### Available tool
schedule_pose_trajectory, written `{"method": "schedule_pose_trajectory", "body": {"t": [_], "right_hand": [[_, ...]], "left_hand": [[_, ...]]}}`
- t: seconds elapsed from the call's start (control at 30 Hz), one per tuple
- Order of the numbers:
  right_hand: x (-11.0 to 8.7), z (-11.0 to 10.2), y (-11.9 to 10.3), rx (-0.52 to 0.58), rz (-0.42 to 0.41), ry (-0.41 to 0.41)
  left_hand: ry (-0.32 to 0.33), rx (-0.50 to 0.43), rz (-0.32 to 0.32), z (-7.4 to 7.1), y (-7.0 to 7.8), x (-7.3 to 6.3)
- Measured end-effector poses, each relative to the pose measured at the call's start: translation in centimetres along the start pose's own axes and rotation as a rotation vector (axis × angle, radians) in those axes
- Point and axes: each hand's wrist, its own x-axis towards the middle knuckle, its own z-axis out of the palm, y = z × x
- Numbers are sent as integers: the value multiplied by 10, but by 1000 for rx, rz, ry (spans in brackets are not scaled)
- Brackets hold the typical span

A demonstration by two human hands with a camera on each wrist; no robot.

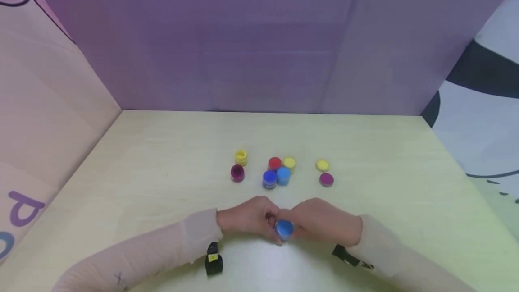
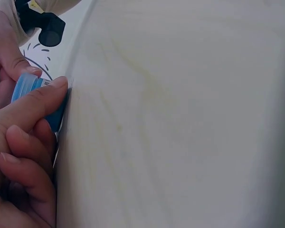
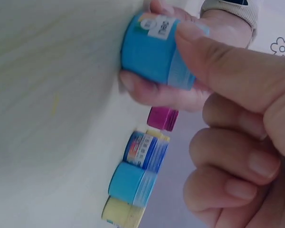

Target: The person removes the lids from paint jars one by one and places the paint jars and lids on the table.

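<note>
A small light-blue paint pot [image 1: 284, 230] stands upright on the table, close to the person, with its blue lid [image 3: 182, 71] on. My left hand [image 1: 251, 217] holds the pot's body between thumb and fingers, seen on either side of it in the right wrist view. From the other side my right hand [image 1: 324, 222] pinches at the lid with thumb and curled forefinger. Its other fingers [image 3: 232, 156] are curled into the palm. In the left wrist view the pot [image 2: 57, 116] is partly covered by the left hand's fingers.
Beyond the hands stand lidded red [image 1: 275, 163], yellow [image 1: 289, 162], dark-blue [image 1: 270, 179] and light-blue [image 1: 283, 175] pots in a cluster. Left of them are an open yellow pot [image 1: 241, 157] and an open purple pot [image 1: 237, 173]. A yellow lid [image 1: 322, 165] and purple lid [image 1: 326, 180] lie right.
</note>
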Motion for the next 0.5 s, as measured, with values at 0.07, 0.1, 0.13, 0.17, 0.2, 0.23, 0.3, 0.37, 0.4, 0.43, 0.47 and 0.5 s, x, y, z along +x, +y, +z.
{"method": "schedule_pose_trajectory", "body": {"t": [0.07, 0.1, 0.13, 0.17, 0.2, 0.23, 0.3, 0.37, 0.4, 0.43, 0.47, 0.5], "right_hand": [[-2, 0, 2, -19, -33, 20], [-2, -1, 2, -6, -32, 18], [-3, -1, 2, 5, -25, 11], [-4, -2, 2, 22, -17, 12], [-4, -2, 1, 40, -2, 13], [-4, -2, 0, 66, 19, 15], [-4, -2, -4, 103, 83, 32], [-3, -1, -8, 106, 153, 77], [-2, -1, -11, 104, 195, 92], [-1, 0, -13, 100, 235, 107], [-1, 1, -15, 83, 274, 117], [0, 2, -16, 68, 311, 121]], "left_hand": [[-1, -17, -11, 1, 1, 0], [-2, -26, -16, 1, 1, 0], [-3, -30, -18, 1, 1, 1], [-3, -28, -14, 1, 1, 1], [-2, -28, -10, 0, 2, 1], [-2, -24, -4, 0, 2, 1], [0, -10, 10, 0, 1, 1], [-1, 3, 25, 0, 0, 1], [-4, 0, 27, 0, 0, 1], [-7, 2, 32, 0, 0, 0], [-10, 1, 38, 0, -1, 0], [-10, -2, 42, 0, -1, 0]]}}
